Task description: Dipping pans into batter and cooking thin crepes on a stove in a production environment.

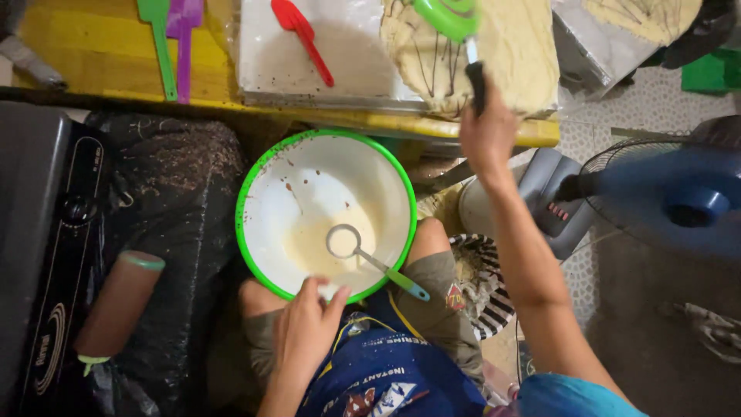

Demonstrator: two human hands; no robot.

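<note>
We are looking down at a big white bowl (324,212) with a green rim, sitting on our knees. Our left hand (306,332) holds the near edge of the bowl, with fingers bent over the rim. Our right hand (486,135) is up by the yellow tabletop (93,54) and is closed tight around the dark handle of a green spatula (455,19). The spatula head sits over a thin round crepe (471,54) with dark lines on it, lying on a tray. We think the bowl could tip, because only one hand steadies it and our knees are not flat, so the batter might spill onto our lap. We also think the crepe could tear if the spatula pushes too hard, since it looks very thin. Inside the bowl there is a small pool of pale batter (324,247) near the bottom, and most of the bowl is bare with a few brown spots. A metal ladle (359,251) with a blue-green handle rests in the batter, its handle leaning over the rim. A red spatula (302,35) lies on a floury tray (285,85) nearby. A blue fan (671,197) stands on the right.
</note>
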